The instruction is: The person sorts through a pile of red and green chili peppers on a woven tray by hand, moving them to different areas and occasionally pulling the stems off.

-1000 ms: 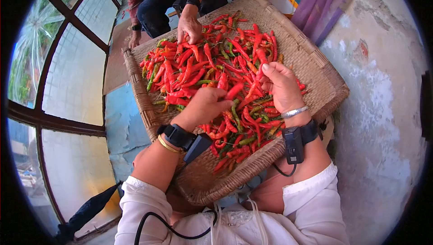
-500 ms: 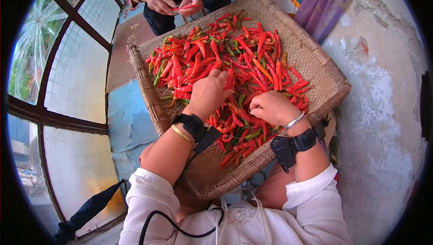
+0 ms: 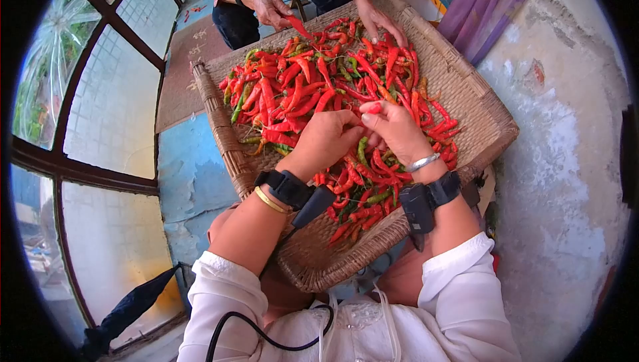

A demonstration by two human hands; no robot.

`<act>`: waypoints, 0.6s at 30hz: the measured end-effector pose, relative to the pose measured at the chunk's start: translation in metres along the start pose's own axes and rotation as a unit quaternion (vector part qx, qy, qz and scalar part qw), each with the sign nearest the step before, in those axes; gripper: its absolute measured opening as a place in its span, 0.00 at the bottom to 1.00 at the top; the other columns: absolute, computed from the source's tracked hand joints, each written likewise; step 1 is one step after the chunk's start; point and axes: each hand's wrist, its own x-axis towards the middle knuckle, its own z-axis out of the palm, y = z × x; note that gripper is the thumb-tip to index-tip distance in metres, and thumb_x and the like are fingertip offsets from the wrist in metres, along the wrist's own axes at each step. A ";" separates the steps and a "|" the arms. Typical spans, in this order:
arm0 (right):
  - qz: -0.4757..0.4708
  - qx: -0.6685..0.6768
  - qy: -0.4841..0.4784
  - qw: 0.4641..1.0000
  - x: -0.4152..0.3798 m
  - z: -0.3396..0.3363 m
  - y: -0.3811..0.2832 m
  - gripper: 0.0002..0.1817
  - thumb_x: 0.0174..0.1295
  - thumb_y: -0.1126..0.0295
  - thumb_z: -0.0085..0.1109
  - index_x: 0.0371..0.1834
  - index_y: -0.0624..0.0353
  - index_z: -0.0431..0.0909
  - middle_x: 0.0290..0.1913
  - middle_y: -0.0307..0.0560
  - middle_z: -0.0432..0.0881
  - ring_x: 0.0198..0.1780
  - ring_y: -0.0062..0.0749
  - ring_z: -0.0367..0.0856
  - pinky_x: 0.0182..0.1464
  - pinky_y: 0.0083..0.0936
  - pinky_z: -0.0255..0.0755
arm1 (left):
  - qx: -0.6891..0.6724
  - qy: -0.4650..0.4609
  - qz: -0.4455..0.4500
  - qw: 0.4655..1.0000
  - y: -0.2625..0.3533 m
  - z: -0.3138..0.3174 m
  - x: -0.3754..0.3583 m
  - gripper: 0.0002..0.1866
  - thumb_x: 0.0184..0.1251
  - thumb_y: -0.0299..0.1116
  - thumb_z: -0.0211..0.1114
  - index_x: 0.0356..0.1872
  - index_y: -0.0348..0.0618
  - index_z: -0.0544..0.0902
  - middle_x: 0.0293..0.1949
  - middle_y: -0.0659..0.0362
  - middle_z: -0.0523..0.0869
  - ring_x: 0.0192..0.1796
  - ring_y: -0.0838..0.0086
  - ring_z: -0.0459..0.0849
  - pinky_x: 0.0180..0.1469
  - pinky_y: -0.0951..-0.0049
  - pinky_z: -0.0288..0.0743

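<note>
A woven tray (image 3: pixel 466 95) tilts across the view, heaped with red chili peppers (image 3: pixel 293 89) and a few green ones. Above the middle of the heap, my left hand (image 3: pixel 326 141) has its fingers pinched together; what lies between them is hidden. Close against it, my right hand (image 3: pixel 394 129) is closed on a red pepper (image 3: pixel 375 108), whose end shows by the thumb. The fingertips of both hands nearly meet.
Across the tray a person holds a red pepper (image 3: pixel 298 26) in one hand (image 3: pixel 266 9) and reaches over the heap with the other (image 3: pixel 378 19). Framed windows (image 3: pixel 113 102) stand at the left, a rough wall (image 3: pixel 552 162) and purple curtain (image 3: pixel 489 2) at the right.
Both my hands have come together over the heap, the right one moving up and left, now with a pepper. The other person's hands have parted, one reaching onto the peppers.
</note>
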 end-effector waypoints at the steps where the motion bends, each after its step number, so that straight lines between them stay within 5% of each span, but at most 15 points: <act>1: 0.000 0.001 0.000 1.000 0.001 -0.002 0.000 0.12 0.59 0.62 0.56 0.37 0.61 0.74 0.22 0.35 0.74 0.22 0.14 0.71 0.23 0.14 0.67 | -0.029 -0.015 -0.013 0.999 0.002 -0.003 0.000 0.08 0.55 0.30 0.61 0.33 0.37 0.80 0.23 0.54 0.80 0.26 0.71 0.79 0.29 0.72 0.71; 3: 0.004 0.079 0.022 0.997 0.005 -0.007 0.001 0.10 0.59 0.64 0.55 0.36 0.59 0.75 0.22 0.34 0.74 0.21 0.13 0.70 0.21 0.12 0.65 | -0.057 -0.030 -0.027 0.998 0.000 -0.008 0.000 0.07 0.56 0.30 0.61 0.33 0.36 0.80 0.21 0.55 0.80 0.24 0.76 0.78 0.29 0.74 0.71; 5: 0.003 0.122 0.051 0.991 0.007 -0.012 0.002 0.11 0.58 0.63 0.56 0.36 0.60 0.76 0.22 0.34 0.74 0.21 0.13 0.70 0.22 0.13 0.66 | -0.017 0.060 -0.006 0.998 -0.009 -0.015 0.004 0.09 0.55 0.32 0.61 0.32 0.36 0.80 0.22 0.49 0.80 0.26 0.63 0.81 0.29 0.69 0.73; 7: -0.039 -0.049 0.065 0.996 0.012 -0.019 0.006 0.12 0.56 0.62 0.58 0.35 0.60 0.77 0.24 0.37 0.77 0.22 0.19 0.74 0.26 0.16 0.69 | 0.006 0.103 -0.100 0.990 -0.014 -0.027 0.008 0.08 0.56 0.32 0.60 0.33 0.39 0.81 0.27 0.50 0.81 0.29 0.62 0.82 0.31 0.67 0.74; 8: -0.089 -0.247 0.054 0.963 0.013 -0.021 0.012 0.12 0.53 0.64 0.59 0.37 0.59 0.78 0.30 0.45 0.81 0.31 0.32 0.79 0.36 0.27 0.73 | 0.118 0.190 -0.037 0.974 -0.016 -0.028 0.009 0.09 0.55 0.33 0.60 0.35 0.41 0.81 0.30 0.51 0.82 0.31 0.61 0.82 0.32 0.66 0.75; 9: -0.089 -0.245 0.055 0.964 0.012 -0.020 0.018 0.12 0.53 0.64 0.59 0.37 0.59 0.78 0.30 0.45 0.81 0.31 0.32 0.79 0.36 0.27 0.73 | 0.226 0.272 0.028 0.935 -0.017 -0.028 0.009 0.09 0.55 0.33 0.60 0.36 0.43 0.81 0.34 0.52 0.82 0.34 0.61 0.81 0.34 0.65 0.75; 12: -0.074 -0.497 -0.171 0.848 0.006 -0.012 0.029 0.15 0.51 0.67 0.57 0.43 0.54 0.79 0.44 0.53 0.79 0.49 0.46 0.75 0.52 0.39 0.68 | 0.202 0.133 0.072 0.968 -0.024 -0.018 0.009 0.10 0.55 0.35 0.61 0.36 0.44 0.80 0.36 0.53 0.80 0.36 0.61 0.81 0.35 0.63 0.76; 13: -0.073 -0.495 -0.170 0.849 0.006 -0.012 0.034 0.15 0.51 0.67 0.57 0.43 0.54 0.79 0.44 0.53 0.79 0.49 0.46 0.75 0.52 0.39 0.68 | 0.203 0.131 0.072 0.968 -0.022 -0.013 0.009 0.10 0.55 0.35 0.61 0.36 0.44 0.80 0.36 0.53 0.80 0.36 0.61 0.81 0.35 0.63 0.76; 15: -0.063 -0.531 -0.188 0.824 0.006 -0.007 0.039 0.16 0.51 0.66 0.57 0.45 0.51 0.79 0.44 0.52 0.79 0.49 0.46 0.76 0.52 0.39 0.68 | 0.288 -0.029 0.010 0.957 -0.015 0.001 0.007 0.11 0.53 0.38 0.62 0.33 0.43 0.79 0.33 0.53 0.79 0.35 0.62 0.81 0.34 0.63 0.75; 18: -0.020 -0.558 -0.196 0.806 0.001 -0.003 0.023 0.16 0.51 0.66 0.57 0.46 0.50 0.79 0.45 0.52 0.79 0.50 0.46 0.75 0.53 0.38 0.68 | 0.349 -0.037 -0.014 0.936 -0.015 0.004 0.005 0.14 0.50 0.41 0.65 0.34 0.44 0.78 0.36 0.54 0.78 0.35 0.62 0.81 0.32 0.63 0.75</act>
